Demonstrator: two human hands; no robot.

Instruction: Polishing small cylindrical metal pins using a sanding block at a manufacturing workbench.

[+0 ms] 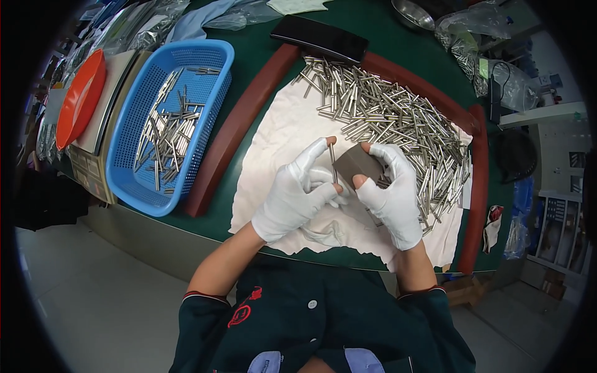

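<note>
My left hand (291, 194), in a white glove with bare fingertips, pinches one slim metal pin (333, 163) upright between index finger and thumb. Gloved the same way, my right hand (398, 198) grips a grey-brown block (359, 163), which looks like a sanding block. The block's left edge is close beside the pin; I cannot tell whether they touch. Beneath both hands is a pale pinkish cloth (264, 152). Beyond and to the right of my right hand spreads a big heap of shiny metal pins (398, 115).
Red-brown rails (241, 127) border the cloth left, back and right. A black phone (320, 38) rests on the back rail. At left stands a blue perforated basket (226, 74) holding more pins, beside an orange-red dish (81, 99). A metal bowl (413, 13) and plastic bags (516, 84) are at back right.
</note>
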